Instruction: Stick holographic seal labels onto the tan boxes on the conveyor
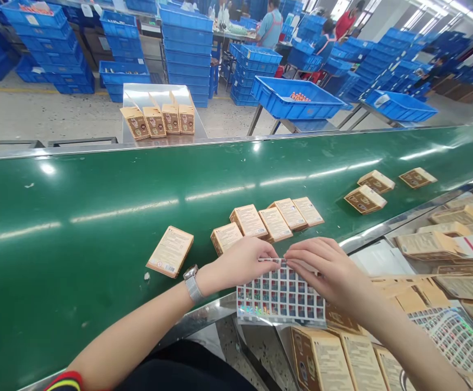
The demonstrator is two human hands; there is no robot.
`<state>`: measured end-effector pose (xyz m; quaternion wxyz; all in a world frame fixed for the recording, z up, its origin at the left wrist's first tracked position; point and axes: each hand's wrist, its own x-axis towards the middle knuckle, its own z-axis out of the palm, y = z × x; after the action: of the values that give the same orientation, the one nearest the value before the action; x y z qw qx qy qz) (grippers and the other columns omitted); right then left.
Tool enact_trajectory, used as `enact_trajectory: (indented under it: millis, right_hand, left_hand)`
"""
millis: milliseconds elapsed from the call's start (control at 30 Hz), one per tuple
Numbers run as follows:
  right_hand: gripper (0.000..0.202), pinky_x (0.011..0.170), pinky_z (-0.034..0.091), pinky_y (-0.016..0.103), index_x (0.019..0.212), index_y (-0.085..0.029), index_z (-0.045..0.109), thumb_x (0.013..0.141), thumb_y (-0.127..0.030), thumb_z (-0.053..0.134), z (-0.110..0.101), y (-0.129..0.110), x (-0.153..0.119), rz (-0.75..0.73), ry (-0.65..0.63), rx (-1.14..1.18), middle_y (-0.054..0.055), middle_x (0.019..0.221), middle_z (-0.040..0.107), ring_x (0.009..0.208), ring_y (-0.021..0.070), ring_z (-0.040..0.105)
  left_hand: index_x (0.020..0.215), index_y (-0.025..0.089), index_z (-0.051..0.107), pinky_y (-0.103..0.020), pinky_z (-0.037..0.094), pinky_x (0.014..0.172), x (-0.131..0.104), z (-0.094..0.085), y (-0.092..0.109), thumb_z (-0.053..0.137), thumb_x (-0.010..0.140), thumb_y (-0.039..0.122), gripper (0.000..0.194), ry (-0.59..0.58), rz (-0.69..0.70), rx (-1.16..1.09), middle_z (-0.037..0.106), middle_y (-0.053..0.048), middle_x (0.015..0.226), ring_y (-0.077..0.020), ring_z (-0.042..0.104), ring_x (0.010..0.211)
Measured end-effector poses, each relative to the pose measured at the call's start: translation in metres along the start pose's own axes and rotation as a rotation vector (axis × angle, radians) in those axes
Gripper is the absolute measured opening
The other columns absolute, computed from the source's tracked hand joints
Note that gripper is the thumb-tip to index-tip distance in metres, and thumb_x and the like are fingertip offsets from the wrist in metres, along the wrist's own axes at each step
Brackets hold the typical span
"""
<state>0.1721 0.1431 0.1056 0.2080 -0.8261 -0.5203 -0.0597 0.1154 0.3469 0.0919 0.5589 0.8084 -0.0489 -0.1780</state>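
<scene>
Head view: sticker sheet by belt.
Left hand: fingers pinch edge, likely steadying.
Right hand: fingers atop, grip unclear.

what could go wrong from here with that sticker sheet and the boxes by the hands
1. The sticker sheet reaches past the metal rim, with floor visible below, so it might drop if the grip slips.
2. The left hand is close to a cardboard box on the green belt, so a sideways move could knock it.
3. The right hand overlaps the sheet's corner and might crease it.
</scene>
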Motion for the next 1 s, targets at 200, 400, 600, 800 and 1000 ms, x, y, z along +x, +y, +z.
enact_trajectory:
  millis: [200, 400, 600, 800, 1000]
  right_hand:
    - [0.019, 0.079, 0.045, 0.036, 0.092, -0.021, 0.062, 0.099, -0.014, 0.045, -0.001, -0.014, 0.0, -0.098, 0.023, -0.123, 0.002, 0.086, 0.071, 0.079, 0.0162, 0.064]
    - [0.014, 0.083, 0.05, 0.038, 0.093, -0.024, 0.064, 0.095, -0.018, 0.052, 0.002, -0.01, -0.015, 0.008, 0.124, 0.035, 0.006, 0.096, 0.072, 0.092, 0.0206, 0.066]
    - [0.034, 0.062, 0.054, 0.032, 0.077, -0.021, 0.066, 0.077, -0.054, 0.071, 0.017, 0.072, -0.001, 0.986, 0.182, 0.669, 0.004, 0.074, 0.067, 0.065, 0.0173, 0.063]
    - [0.022, 0.058, 0.055, 0.026, 0.067, -0.016, 0.063, 0.074, -0.031, 0.078, 0.029, 0.122, 0.036, 1.268, 0.104, 0.88, 0.004, 0.066, 0.065, 0.056, 0.0125, 0.06]
    - [0.008, 0.064, 0.058, 0.028, 0.08, -0.017, 0.068, 0.077, -0.021, 0.074, 0.0, 0.131, 0.022, 1.249, -0.034, 0.768, 0.007, 0.078, 0.073, 0.065, 0.015, 0.067]
  left_hand:
    - [0.082, 0.013, 0.069, -0.019, 0.034, 0.051, -0.001, 0.001, 0.0, 0.061, 0.086, 0.028, 0.018, -0.064, -0.021, -0.123, 0.059, 0.003, 0.062, -0.0081, 0.048, 0.056]
    - [0.079, 0.013, 0.067, -0.02, 0.028, 0.047, 0.0, 0.0, -0.012, 0.051, 0.091, 0.031, 0.027, -0.067, -0.064, -0.108, 0.047, 0.006, 0.054, -0.0071, 0.037, 0.049]
    - [0.084, 0.016, 0.07, -0.029, 0.05, 0.081, 0.014, 0.004, -0.012, 0.055, 0.089, 0.026, 0.018, -0.017, 0.027, 0.22, 0.072, -0.004, 0.091, -0.019, 0.065, 0.091]
    - [0.086, 0.016, 0.072, -0.051, 0.026, 0.119, 0.078, 0.021, -0.001, 0.053, 0.091, 0.02, 0.02, -0.155, 0.287, 0.626, 0.04, -0.008, 0.154, -0.0309, 0.033, 0.144]
    - [0.089, 0.014, 0.073, -0.049, 0.025, 0.119, 0.12, 0.022, -0.006, 0.05, 0.09, 0.019, 0.024, -0.308, 0.267, 0.759, 0.041, -0.013, 0.153, -0.0313, 0.032, 0.145]
